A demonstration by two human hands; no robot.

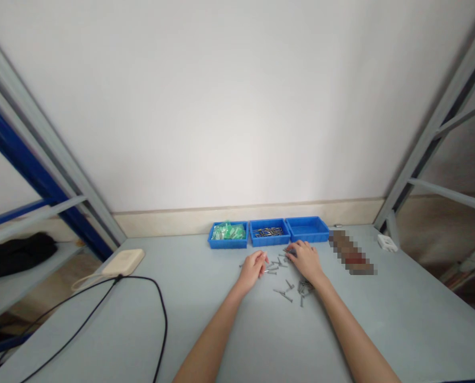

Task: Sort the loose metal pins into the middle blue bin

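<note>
Several grey metal nails [287, 282] lie scattered on the pale grey table top [229, 340], between and just below my hands. My left hand [253, 269] rests at the left edge of the scatter, its fingertips beside some nails. My right hand [304, 260] lies nearer the trays, fingers curled down over a dark spot at the nails that I cannot make out. Behind my hands stand several blue plastic trays: one with green bagged items [228, 238], one with a bundle of nails [269, 238], and a third [307, 236] at the right.
A pixelated brown and red strip [351, 252] lies right of the trays, with a small white block [386, 243] beyond it. A beige pad [123, 262] and a looping black cable [119, 277] sit at the left. Metal shelf uprights [432, 133] flank the table.
</note>
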